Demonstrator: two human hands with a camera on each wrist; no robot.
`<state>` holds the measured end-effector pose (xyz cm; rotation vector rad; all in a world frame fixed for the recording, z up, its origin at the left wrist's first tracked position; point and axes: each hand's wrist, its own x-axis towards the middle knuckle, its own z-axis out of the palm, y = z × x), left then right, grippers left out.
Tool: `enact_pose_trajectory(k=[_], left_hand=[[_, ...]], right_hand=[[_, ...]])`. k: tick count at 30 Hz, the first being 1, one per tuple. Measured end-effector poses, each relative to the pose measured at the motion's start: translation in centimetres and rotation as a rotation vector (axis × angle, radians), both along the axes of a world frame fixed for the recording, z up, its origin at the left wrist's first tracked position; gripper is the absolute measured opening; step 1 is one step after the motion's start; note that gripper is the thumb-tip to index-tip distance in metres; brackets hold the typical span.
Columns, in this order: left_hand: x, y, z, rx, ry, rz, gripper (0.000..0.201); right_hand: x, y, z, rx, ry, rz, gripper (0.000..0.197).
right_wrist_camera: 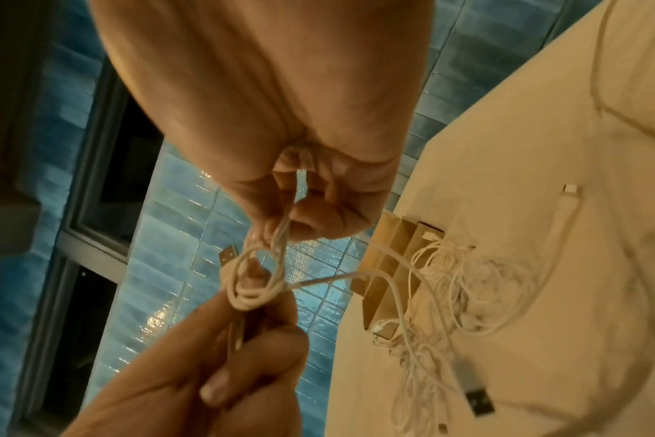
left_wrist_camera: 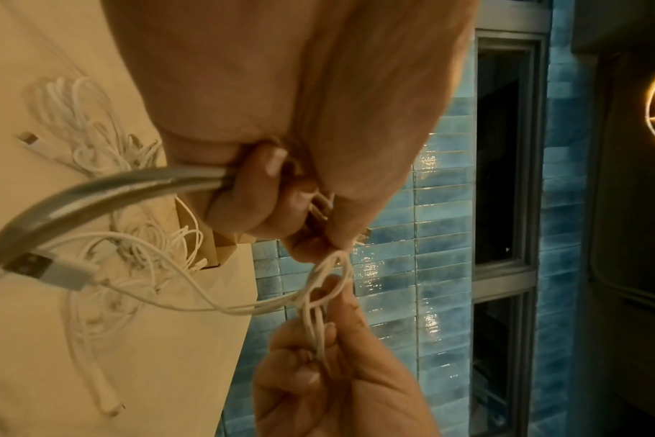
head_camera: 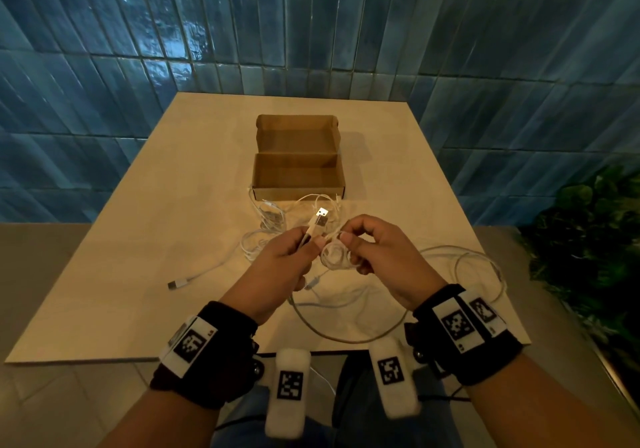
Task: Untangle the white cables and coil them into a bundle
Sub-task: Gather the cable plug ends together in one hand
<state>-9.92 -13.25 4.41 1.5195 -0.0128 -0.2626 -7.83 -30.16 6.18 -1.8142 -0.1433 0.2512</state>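
Both hands hover over the table's middle. My left hand [head_camera: 311,241] grips a white cable just below its USB plug [head_camera: 321,220], which points up; in the left wrist view its fingers [left_wrist_camera: 266,189] curl round the thick cable [left_wrist_camera: 105,189]. My right hand [head_camera: 348,236] pinches a small coil of thin white cable [head_camera: 334,257], seen as a tight loop [right_wrist_camera: 255,283] between the two hands. The thin strands run from the loop [left_wrist_camera: 327,281] down to a tangle of white cables [head_camera: 268,221] lying on the table in front of the box.
An open cardboard box [head_camera: 298,170] stands behind the tangle. A long cable loop [head_camera: 481,271] lies on the table [head_camera: 138,240] at the right and near edge. A loose plug end [head_camera: 176,283] lies at the left. A plant [head_camera: 595,233] stands right of the table.
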Motion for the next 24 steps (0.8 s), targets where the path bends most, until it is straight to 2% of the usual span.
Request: enact_pose_trajectory(k=[5, 8, 11, 14, 18, 22, 24], left_hand=[[0.0, 0.5, -0.2, 0.033, 0.005, -0.007, 0.026], [0.0, 0.6, -0.6, 0.054, 0.056, 0.001, 0.017], [0.4, 0.9, -0.8, -0.052, 0.113, 0.129, 0.012], [0.6, 1.2, -0.7, -0.175, 0.148, 0.248, 0.012], [0.5, 1.4, -1.0, -0.236, 0.17, 0.33, 0.018], [0.8, 2.4, -0.7, -0.409, 0.226, 0.405, 0.029], [0.9, 3.0, -0.5, -0.467, 0.241, 0.426, 0.029]], right_hand=[[0.6, -0.4, 0.2, 0.25, 0.059, -0.199, 0.015], [1.1, -0.7, 0.3, 0.304, 0.061, -0.198, 0.02], [1.0, -1.0, -0.2, 0.305, 0.076, -0.156, 0.022], [0.7, -1.4, -0.7, 0.523, 0.166, -0.174, 0.026], [0.4, -1.9, -1.1, 0.812, 0.273, -0.223, 0.038], [0.8, -3.4, -1.4, 0.86, 0.272, -0.301, 0.045], [1.2, -4.4, -1.5, 0.798, 0.279, -0.333, 0.044]])
